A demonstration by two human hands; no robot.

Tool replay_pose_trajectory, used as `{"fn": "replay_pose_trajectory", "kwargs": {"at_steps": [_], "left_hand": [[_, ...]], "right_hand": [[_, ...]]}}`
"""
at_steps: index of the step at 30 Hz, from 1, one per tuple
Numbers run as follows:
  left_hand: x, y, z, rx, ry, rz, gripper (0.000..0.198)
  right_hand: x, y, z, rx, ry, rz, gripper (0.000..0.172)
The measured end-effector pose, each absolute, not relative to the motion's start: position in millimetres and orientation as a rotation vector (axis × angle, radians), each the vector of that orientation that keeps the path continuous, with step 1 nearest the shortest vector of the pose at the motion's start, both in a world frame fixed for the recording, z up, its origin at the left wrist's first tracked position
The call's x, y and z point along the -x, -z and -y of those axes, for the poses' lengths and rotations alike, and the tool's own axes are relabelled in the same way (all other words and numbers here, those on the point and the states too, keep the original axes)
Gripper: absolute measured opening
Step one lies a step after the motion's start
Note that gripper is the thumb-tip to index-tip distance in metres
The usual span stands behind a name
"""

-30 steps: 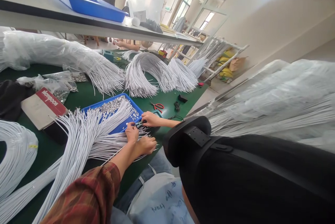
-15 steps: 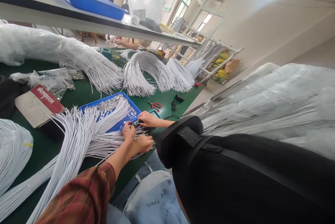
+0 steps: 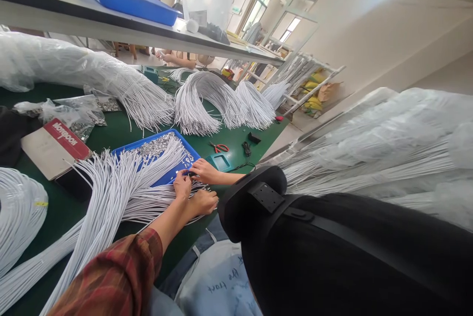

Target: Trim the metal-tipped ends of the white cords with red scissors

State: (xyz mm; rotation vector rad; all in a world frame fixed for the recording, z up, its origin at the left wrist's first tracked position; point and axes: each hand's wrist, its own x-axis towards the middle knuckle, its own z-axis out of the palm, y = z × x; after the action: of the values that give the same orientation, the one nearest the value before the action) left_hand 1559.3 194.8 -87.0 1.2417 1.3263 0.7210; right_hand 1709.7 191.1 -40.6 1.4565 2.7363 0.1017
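Observation:
My left hand (image 3: 182,185), at the end of the plaid sleeve, is pinched at the near edge of the blue tray (image 3: 194,151). What it holds is too small to make out. My right hand (image 3: 205,172) comes in from the right, closed round a small dark tool (image 3: 191,174), mostly hidden by its fingers. Both sets of fingertips nearly meet. A closed fist (image 3: 204,202), whose owner is unclear, rests just below, over white cables (image 3: 151,202). The tray holds small metal parts (image 3: 153,146) and the ends of a white cable bundle (image 3: 107,193).
Red-handled pliers (image 3: 220,148), a teal dish (image 3: 220,162) and a coiled black cord (image 3: 246,148) lie beyond my right hand. More cable bundles (image 3: 207,99) arch behind the tray. A carton (image 3: 55,151) stands left. A black hat (image 3: 332,247) blocks the lower right.
My right hand has shifted slightly left and turned, uncovering more of the teal dish and hiding more of the tool. My left hand has barely moved.

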Motion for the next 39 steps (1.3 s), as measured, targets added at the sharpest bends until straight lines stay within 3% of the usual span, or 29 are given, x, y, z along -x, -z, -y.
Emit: {"fn": "replay_pose_trajectory", "kwargs": {"at_steps": [4,12,22,26,39], "left_hand": [[-1558.1,88.8,-195.0,-1.291,-0.706,-1.29,0.027],[-1559.0,93.1,-194.8,-1.297,-0.71,-1.291,0.027],[-1557.9,91.1,-195.0,-1.26,-0.714,-1.218,0.028],[-1557.4,83.4,-194.1,-1.229,-0.714,-1.202,0.028],[-1548.4,39.4,-180.6,-1.236,-0.755,-1.157,0.024]], "right_hand": [[-1701.1,48.2,-197.2,-1.416,-0.16,-2.739,0.022],[-1701.8,52.3,-201.3,-1.338,-0.139,-2.737,0.02],[-1714.3,18.1,-192.9,-1.569,-0.1,-2.587,0.013],[-1720.4,10.7,-189.0,-1.601,-0.121,-2.493,0.023],[-1719.5,27.2,-186.6,-1.503,-0.114,-2.289,0.024]]}}
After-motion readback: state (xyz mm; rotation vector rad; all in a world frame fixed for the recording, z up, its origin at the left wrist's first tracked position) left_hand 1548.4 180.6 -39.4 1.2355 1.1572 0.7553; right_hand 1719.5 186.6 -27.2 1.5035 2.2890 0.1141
